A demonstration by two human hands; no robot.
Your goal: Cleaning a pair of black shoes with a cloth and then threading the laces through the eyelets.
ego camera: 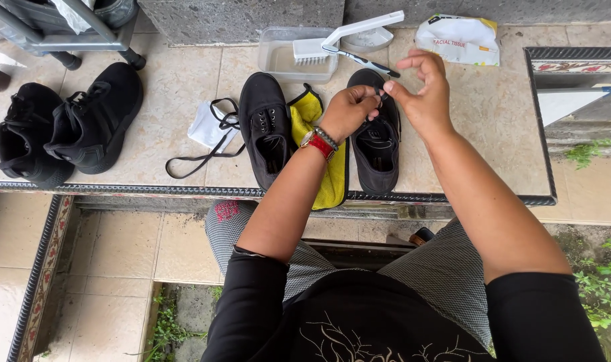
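A: We begin near us: our knees in grey checked cloth, then the tiled ledge (pixel 453 134) with the right shoe (pixel 377 144) on it, toe pointing away from us.

B: And our hands? We see both over that shoe's lacing.

A: Our left hand (pixel 348 110) is clenched, pinching the black lace (pixel 379 96) at the eyelets. Our right hand (pixel 423 94) pinches the same lace's end between thumb and forefinger, the other fingers spread loose.

B: How do we judge the lace?

A: Light, limp, and likely to slip if damp. We'd hold it close to the tip, where it is stiffest. The shoe looks like soft canvas, light, so it may shift unless steadied at the collar.

B: Left of that shoe?

A: A yellow cloth (pixel 325 161) touching it, then the other shoe (pixel 265 127), then a loose lace (pixel 205 151) beside a white rag (pixel 205 127). Well further left, two black sneakers (pixel 64 131).

B: Beyond the shoe?

A: A toothbrush (pixel 362 60) just past its toe, a white brush (pixel 346 37) resting on a clear tub (pixel 279 57), and a tissue pack (pixel 459 40) to the far right.
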